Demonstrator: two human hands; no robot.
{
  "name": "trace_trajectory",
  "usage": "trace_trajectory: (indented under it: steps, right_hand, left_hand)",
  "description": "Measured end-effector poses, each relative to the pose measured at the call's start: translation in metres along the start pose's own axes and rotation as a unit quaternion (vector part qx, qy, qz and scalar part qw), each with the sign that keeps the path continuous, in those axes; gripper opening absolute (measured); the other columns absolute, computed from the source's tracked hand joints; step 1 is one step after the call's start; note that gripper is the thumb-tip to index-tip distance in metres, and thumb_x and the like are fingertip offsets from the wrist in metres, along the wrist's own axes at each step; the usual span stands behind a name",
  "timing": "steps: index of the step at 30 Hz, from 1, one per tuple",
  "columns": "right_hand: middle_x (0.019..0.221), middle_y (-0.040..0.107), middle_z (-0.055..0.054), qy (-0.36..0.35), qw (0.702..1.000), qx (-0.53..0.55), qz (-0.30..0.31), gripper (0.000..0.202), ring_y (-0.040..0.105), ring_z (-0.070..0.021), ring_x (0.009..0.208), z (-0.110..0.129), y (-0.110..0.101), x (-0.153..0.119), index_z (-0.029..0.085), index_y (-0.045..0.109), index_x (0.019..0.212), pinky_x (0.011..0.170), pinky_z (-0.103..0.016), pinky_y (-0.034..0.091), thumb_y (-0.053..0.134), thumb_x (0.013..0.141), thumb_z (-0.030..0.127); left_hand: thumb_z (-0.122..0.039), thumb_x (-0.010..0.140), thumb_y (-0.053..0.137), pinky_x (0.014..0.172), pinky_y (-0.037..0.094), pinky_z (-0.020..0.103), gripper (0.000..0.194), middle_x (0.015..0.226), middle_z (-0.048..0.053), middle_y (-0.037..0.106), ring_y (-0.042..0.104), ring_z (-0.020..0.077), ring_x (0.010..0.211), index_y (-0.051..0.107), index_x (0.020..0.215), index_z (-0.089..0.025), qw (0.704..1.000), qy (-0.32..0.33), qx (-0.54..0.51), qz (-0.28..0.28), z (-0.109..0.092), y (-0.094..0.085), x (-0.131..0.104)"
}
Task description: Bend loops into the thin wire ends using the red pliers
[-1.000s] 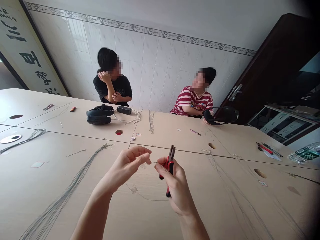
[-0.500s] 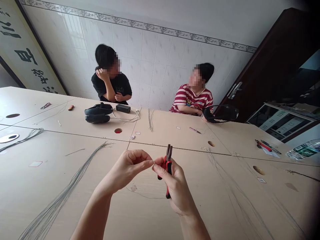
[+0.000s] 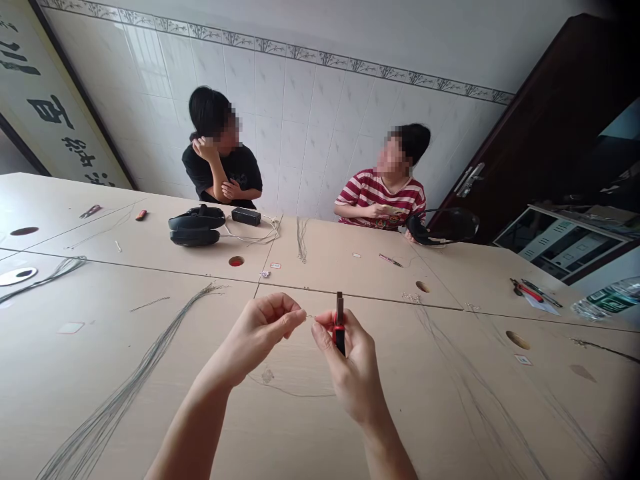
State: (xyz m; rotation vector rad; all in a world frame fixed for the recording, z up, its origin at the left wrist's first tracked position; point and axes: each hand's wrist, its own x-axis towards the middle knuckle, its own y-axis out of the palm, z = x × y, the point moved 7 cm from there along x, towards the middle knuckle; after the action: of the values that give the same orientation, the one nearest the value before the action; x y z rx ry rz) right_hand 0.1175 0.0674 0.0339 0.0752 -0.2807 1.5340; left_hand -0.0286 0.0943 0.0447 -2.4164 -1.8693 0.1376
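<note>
My left hand [image 3: 267, 333] pinches one end of a tiny piece of wire [image 3: 310, 317] between thumb and fingertips. The wire spans a small gap to my right hand [image 3: 353, 367], which holds the black-and-red pliers [image 3: 340, 327] upright against its fingers, jaws pointing away from me. A thin cord [image 3: 295, 395] curves over the table between my wrists. To the left lies a long bundle of grey cords [image 3: 150, 367], its knotted ends pointing toward the middle of the table.
Two people [image 3: 223, 153] sit across the table [image 3: 280, 447], one in striped red [image 3: 387, 197]. Black headsets [image 3: 197, 227] and a small black box [image 3: 246, 216] lie at the far side. More cords [image 3: 480, 393], red-handled pliers [image 3: 527, 291] and a bottle [image 3: 607, 300] are at right.
My hands have moved slightly apart, with the wire now visible between them. The pliers have turned, their handles now mostly hidden. The person in stripes has raised a forearm.
</note>
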Motion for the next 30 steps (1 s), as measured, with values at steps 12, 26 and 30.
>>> trace_trajectory:
  steps: [12, 26, 30]
  right_hand:
    - [0.071, 0.053, 0.002, -0.01, 1.0, -0.005, 0.011, 0.019, 0.047, -0.0126, 0.067, 0.001, 0.002, 0.001, 0.021, 0.056, 0.083, 0.065, -0.024, 0.04, 0.057, 0.093, 0.037]
    - [0.069, 0.049, 0.003, -0.041, 0.996, -0.08, 0.013, 0.021, 0.044, -0.0121, 0.063, 0.007, -0.003, 0.001, 0.022, 0.053, 0.081, 0.06, -0.023, 0.038, 0.053, 0.095, 0.037]
    - [0.07, 0.051, 0.003, -0.049, 0.994, -0.097, 0.026, 0.021, 0.045, -0.0128, 0.064, 0.008, -0.004, 0.002, 0.022, 0.052, 0.08, 0.062, -0.024, 0.039, 0.052, 0.095, 0.037]
  left_hand:
    - [-0.041, 0.089, 0.058, 0.054, 0.024, 0.025, 0.028, 0.064, -0.004, 0.044, 0.032, 0.009, 0.059, 0.058, 0.077, -0.015, 0.999, 0.005, 0.023, 0.038, -0.002, 0.01, 0.001]
    - [-0.039, 0.088, 0.057, 0.053, 0.023, 0.026, 0.027, 0.062, -0.005, 0.042, 0.029, 0.0094, 0.057, 0.057, 0.074, -0.016, 0.998, -0.009, 0.03, 0.051, 0.001, 0.013, -0.001]
    - [-0.037, 0.088, 0.058, 0.052, 0.023, 0.025, 0.025, 0.062, -0.005, 0.04, 0.029, 0.0093, 0.057, 0.058, 0.076, -0.016, 0.998, -0.009, 0.029, 0.055, 0.004, 0.012, -0.001]
